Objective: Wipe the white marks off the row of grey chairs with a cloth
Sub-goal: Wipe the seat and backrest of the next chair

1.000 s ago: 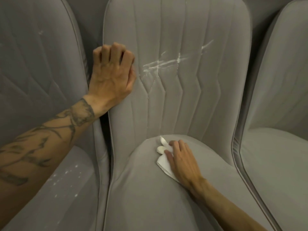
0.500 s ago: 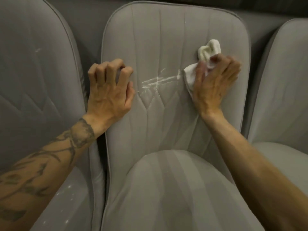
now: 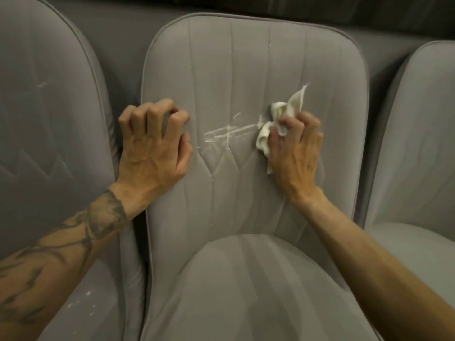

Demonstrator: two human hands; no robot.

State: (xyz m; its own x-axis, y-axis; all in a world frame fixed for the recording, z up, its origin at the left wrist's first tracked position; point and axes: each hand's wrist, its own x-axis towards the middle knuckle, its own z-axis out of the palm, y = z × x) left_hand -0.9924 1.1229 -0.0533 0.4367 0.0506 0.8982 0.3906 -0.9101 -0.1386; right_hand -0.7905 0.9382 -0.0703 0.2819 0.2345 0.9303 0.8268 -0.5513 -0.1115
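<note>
The middle grey chair (image 3: 246, 70) has white streaks (image 3: 229, 134) across the centre of its backrest. My right hand (image 3: 295, 153) grips a crumpled white cloth (image 3: 283, 114) and presses it against the backrest at the right end of the streaks. My left hand (image 3: 154, 148) has curled fingers clamped on the backrest's left edge, just left of the streaks. A small white fleck (image 3: 270, 45) sits high on the backrest.
The left grey chair (image 3: 49, 143) carries a small white mark (image 3: 43, 84) on its backrest and white specks (image 3: 83, 299) on its seat. The right grey chair (image 3: 418, 143) stands close beside. More grey upholstery runs behind the row.
My right hand lifted the cloth from the seat to the backrest, then wiped down and left. The upper right streak is gone. My left hand kept its hold.
</note>
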